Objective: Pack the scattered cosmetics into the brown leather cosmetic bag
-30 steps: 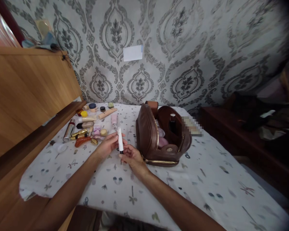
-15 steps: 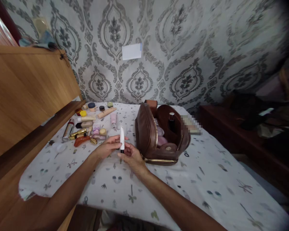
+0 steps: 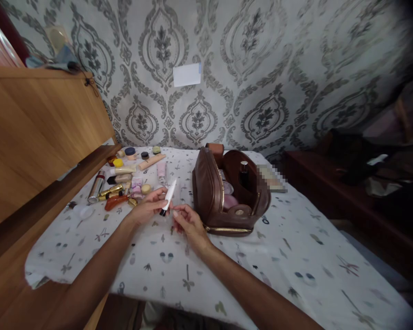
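Observation:
A small white squeeze tube with a black cap (image 3: 170, 195) is held in my left hand (image 3: 147, 206), tilted with its cap end down. Just to its right, my right hand (image 3: 189, 225) has its fingers curled and partly apart, with nothing visible in them. Beyond the right hand stands a brown leather cosmetic bag (image 3: 206, 192), unzipped at the top. Inside it are a dark bottle with a silver cap (image 3: 244, 173) and a pink item (image 3: 230, 201). Behind my left hand lies a pink tube (image 3: 161, 172).
Several cosmetics lie at the left, among them a silver cylinder (image 3: 97, 187), an orange bottle (image 3: 115, 202) and a beige tube (image 3: 152, 162). A wooden panel (image 3: 44, 114) borders the left side. The patterned cloth (image 3: 165, 275) covers the surface up to the papered wall.
The white tube has tipped to the right at its top and shifted left with my left hand. My right hand has come away from it.

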